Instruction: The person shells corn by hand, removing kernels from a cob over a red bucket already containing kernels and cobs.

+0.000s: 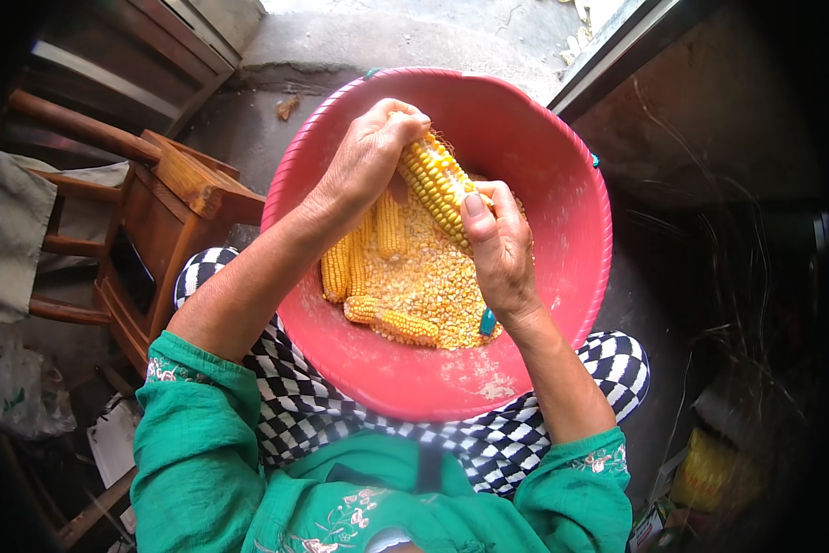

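Note:
A yellow ear of corn is held at both ends above a large red plastic tub. My left hand grips its upper end, where brown silk shows. Around the lower end closes my right hand, its thumb pressed on the kernels. Below, loose corn kernels cover the tub's bottom. Several whole ears of corn lie at the left inside, and a shorter ear rests toward the near side. A small teal object, perhaps a tool handle, shows beside my right wrist, its other end hidden.
The tub sits between my knees. A wooden chair stands close on the left, with a dark flat device on its seat and a cloth over it. Beyond the tub is a concrete doorstep. A yellow bag lies low right.

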{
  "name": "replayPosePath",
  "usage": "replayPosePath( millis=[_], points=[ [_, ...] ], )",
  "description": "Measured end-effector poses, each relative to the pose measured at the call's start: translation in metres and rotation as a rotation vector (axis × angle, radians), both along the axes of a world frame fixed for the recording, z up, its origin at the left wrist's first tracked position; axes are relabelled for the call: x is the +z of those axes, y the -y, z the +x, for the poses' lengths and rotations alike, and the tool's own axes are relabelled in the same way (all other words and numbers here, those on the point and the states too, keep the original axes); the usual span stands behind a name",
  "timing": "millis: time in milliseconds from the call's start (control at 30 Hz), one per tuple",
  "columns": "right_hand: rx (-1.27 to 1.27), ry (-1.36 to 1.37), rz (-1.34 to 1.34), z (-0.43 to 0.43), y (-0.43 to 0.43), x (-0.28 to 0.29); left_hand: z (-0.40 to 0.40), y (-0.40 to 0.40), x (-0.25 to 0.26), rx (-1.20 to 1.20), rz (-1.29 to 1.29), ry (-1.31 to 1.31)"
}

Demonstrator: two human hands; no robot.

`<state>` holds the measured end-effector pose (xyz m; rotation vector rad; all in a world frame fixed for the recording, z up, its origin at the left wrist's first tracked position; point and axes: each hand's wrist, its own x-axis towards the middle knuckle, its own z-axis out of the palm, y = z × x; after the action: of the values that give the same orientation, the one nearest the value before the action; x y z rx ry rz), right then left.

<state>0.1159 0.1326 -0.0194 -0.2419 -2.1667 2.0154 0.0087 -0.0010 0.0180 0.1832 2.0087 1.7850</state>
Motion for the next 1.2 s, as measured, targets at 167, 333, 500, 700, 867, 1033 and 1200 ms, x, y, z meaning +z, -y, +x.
replayPosePath(
  millis=[167,333,500,700,867,1033,1200],
  points=[
    [-0.022,-0.018,-0.068,-0.002,-0.002,-0.011,0.002,-0.001,0.0,-0.047,-0.046,-0.022],
    [0.09,0.302,-0.411,-0.001,-0.008,0.006,0.001,0.001,0.005,-0.059,-0.071,0.015],
    [0.136,0.146,0.073,0.0,-0.001,0.003,0.003,-0.002,-0.012,-0.168,-0.121,-0.067],
    [0.03,0.047,0.078,-0.003,-0.003,-0.011,0.005,-0.004,-0.013,-0.128,-0.098,-0.063],
    [0.058,0.165,-0.307,-0.003,-0.006,-0.013,0.004,-0.004,-0.009,-0.141,-0.104,-0.018],
    [0.19,0.28,-0.319,-0.001,-0.007,0.0,0.001,0.001,-0.005,-0.108,-0.125,0.004],
    [0.109,0.095,-0.187,-0.004,-0.007,-0.011,0.001,-0.003,-0.005,-0.116,-0.137,0.021]
  ],
)
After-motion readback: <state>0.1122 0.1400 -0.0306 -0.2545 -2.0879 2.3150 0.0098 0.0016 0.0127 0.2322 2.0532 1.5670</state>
